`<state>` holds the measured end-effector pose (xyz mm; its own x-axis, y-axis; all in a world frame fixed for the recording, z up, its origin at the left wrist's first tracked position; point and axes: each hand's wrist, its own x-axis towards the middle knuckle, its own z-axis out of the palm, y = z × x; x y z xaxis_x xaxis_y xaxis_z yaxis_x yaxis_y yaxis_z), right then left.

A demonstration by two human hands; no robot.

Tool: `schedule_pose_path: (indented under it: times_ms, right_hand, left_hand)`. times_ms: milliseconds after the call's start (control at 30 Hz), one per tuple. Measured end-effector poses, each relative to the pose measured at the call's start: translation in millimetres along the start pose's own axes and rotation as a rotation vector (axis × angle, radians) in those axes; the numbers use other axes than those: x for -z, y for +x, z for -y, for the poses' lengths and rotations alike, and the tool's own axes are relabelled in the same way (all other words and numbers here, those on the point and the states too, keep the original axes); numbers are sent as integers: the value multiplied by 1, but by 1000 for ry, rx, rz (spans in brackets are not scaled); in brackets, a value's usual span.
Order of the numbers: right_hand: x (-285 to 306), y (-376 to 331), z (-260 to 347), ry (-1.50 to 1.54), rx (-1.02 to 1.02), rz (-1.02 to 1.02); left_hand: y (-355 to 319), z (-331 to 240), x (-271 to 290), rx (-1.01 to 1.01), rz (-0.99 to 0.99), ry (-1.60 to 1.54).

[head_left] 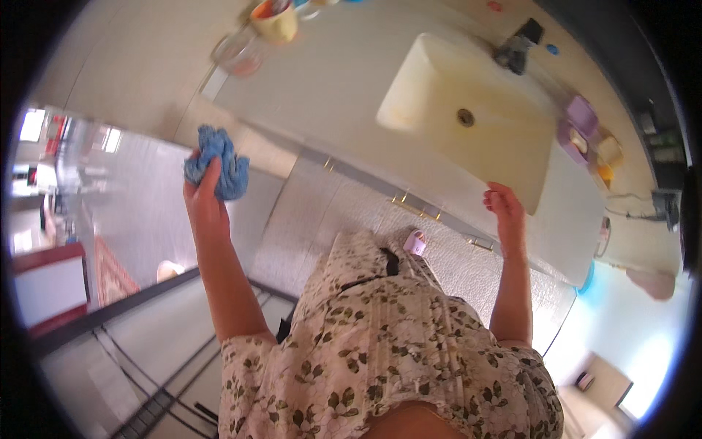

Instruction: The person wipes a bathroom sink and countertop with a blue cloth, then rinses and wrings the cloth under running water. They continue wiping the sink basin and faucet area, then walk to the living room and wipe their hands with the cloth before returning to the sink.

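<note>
My left hand [207,183] grips a crumpled blue cloth [225,167], raised off to the left of the counter's end. The cloth bunches up above the fingers and hides part of them. Over the near rim of the pale washbasin [409,88] is my right hand [504,205], its fingers curled in with nothing seen in them. I cannot tell whether it touches the basin. A drain [466,118] shows in the basin floor, and a dark faucet [518,47] stands behind it.
A grey counter [322,88] surrounds the basin. A yellow cup [275,22] and a clear glass container [238,54] stand at its left end. Right of the basin sits a purple soap box [578,128]. Gold-handled drawers [417,207] run below. A black metal rack [161,395] is at lower left.
</note>
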<state>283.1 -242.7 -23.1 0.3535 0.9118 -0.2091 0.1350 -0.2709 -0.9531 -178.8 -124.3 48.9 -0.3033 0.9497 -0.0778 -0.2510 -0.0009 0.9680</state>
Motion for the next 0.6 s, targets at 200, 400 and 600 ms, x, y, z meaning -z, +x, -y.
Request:
schedule_pose_path:
  times_ms: [200,400,600]
  right_hand:
    - [8,-16,17,38,50,-12]
    - [-11,4,56,82,177,59]
    - [-57,34,112,450,201,251]
  left_hand:
    - [-9,12,-72,65,251,11]
    - [-53,9,-168,331,741,48]
    - [-59,6,-222,183,923,240]
